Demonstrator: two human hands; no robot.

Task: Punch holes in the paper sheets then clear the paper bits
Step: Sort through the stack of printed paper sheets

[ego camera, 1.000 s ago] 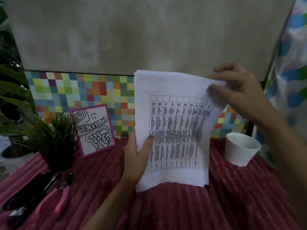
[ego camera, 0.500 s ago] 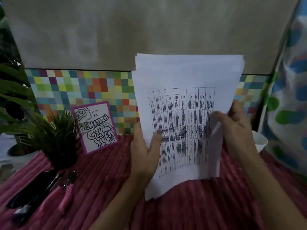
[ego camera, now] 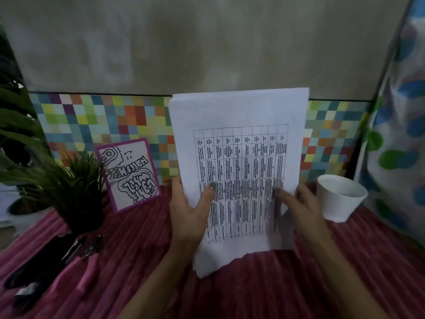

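- Far left: a green potted plant (ego camera: pixel 69 192) stands on the worktop (ego camera: pixel 264 295), which is covered by a ribbed pink-red cloth; dark tools with pink handles (ego camera: pixel 85 270) lie in front of it, too dim to name.
- Left of centre: a purple-bordered card (ego camera: pixel 131 174) with black line lettering leans against the multicoloured checked panel (ego camera: pixel 103 120).
- Centre: my left hand (ego camera: pixel 188 217) grasps the stack of paper sheets (ego camera: pixel 239 171) at its lower left edge, thumb on the printed face, fingers behind.
- The sheets stand nearly upright above the worktop, the printed table turned sideways, the lower corner curling.
- Right of centre: my right hand (ego camera: pixel 299 210) grips the lower right edge, thumb pressed on the front.
- Right: a white paper cup (ego camera: pixel 340 199) stands upright on the cloth, just beside my right hand.
- Far right: spotted fabric (ego camera: pixel 397 134) hangs at the frame edge.
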